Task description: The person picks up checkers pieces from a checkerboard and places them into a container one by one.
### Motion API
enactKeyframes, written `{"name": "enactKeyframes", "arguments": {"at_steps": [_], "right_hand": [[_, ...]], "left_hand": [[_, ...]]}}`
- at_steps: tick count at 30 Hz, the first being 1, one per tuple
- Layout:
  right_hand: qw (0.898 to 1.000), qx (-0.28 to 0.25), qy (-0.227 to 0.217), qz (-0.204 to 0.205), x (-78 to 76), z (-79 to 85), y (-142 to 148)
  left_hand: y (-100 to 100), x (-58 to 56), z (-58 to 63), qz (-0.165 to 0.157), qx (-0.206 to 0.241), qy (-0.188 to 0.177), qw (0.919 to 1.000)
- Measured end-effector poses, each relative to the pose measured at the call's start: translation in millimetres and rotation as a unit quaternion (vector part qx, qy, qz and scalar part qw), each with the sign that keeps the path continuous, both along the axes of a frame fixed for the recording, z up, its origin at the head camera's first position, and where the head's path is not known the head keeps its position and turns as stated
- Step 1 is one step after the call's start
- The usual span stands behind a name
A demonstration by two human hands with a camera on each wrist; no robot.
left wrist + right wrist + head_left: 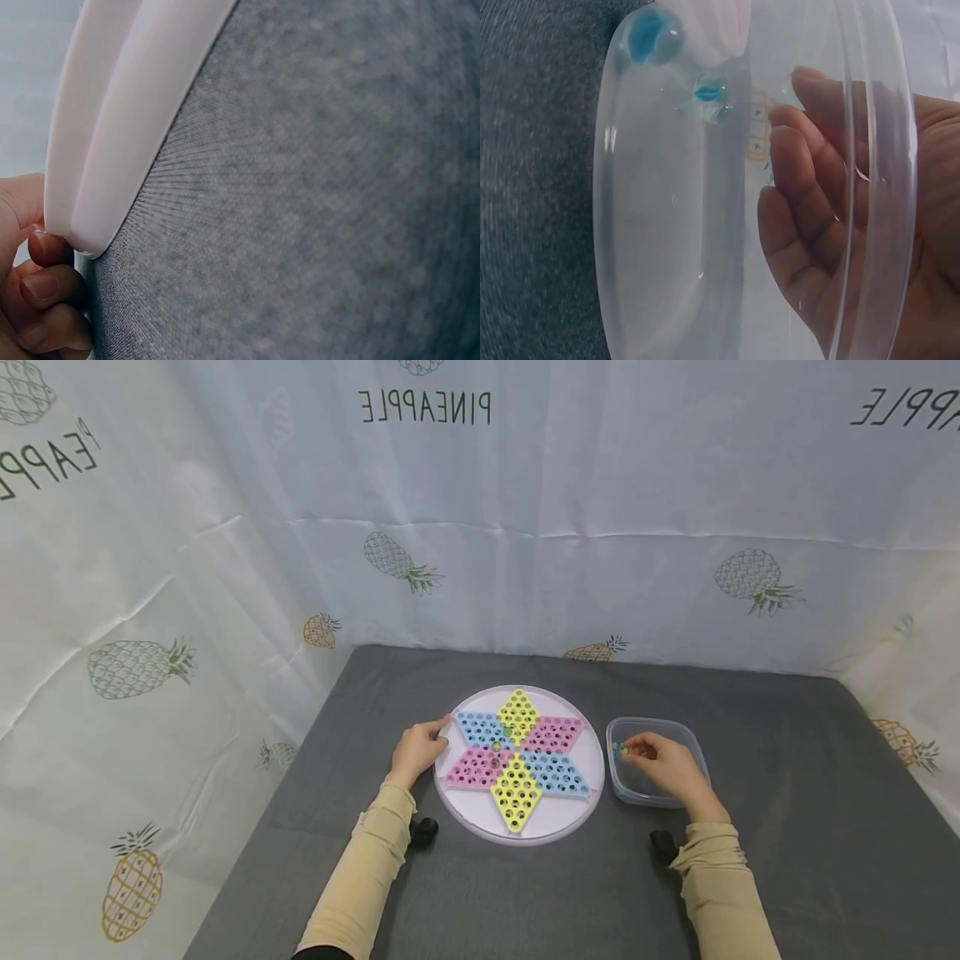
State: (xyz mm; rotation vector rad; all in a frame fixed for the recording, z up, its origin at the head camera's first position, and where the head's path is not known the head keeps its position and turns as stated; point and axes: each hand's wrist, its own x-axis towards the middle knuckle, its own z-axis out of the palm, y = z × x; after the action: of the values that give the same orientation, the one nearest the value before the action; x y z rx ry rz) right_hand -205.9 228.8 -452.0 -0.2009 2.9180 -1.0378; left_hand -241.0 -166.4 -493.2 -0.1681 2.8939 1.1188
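My left hand grips the left rim of a round white Chinese checkers board, thumb over the edge and fingers curled against it in the left wrist view. The board bears a star of pink, blue and yellow holed sections. A green marble, a yellowish marble and a red marble sit left of its centre. Over a clear plastic container, my right hand pinches a yellow-green marble at its fingertips. Blue-swirled marbles lie inside the container, near its left wall in the head view.
A dark grey cloth covers the table. Behind and to the left hangs a white curtain with a pineapple print. Black wrist devices are worn under both forearms. The container stands just right of the board.
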Motion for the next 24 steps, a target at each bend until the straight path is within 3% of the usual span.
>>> {"name": "enactKeyframes", "arguments": {"at_steps": [12, 24], "right_hand": [[0.998, 0.014, -0.033, 0.053, -3.1, -1.2, -2.7], [0.997, 0.019, -0.028, 0.068, -2.9, -3.3, -0.7]], "left_hand": [[0.9, -0.2, -0.1, 0.000, -0.004, -0.002, 1.0000], [1.8, 0.0, 0.9, 0.003, -0.009, -0.004, 0.9999]]}}
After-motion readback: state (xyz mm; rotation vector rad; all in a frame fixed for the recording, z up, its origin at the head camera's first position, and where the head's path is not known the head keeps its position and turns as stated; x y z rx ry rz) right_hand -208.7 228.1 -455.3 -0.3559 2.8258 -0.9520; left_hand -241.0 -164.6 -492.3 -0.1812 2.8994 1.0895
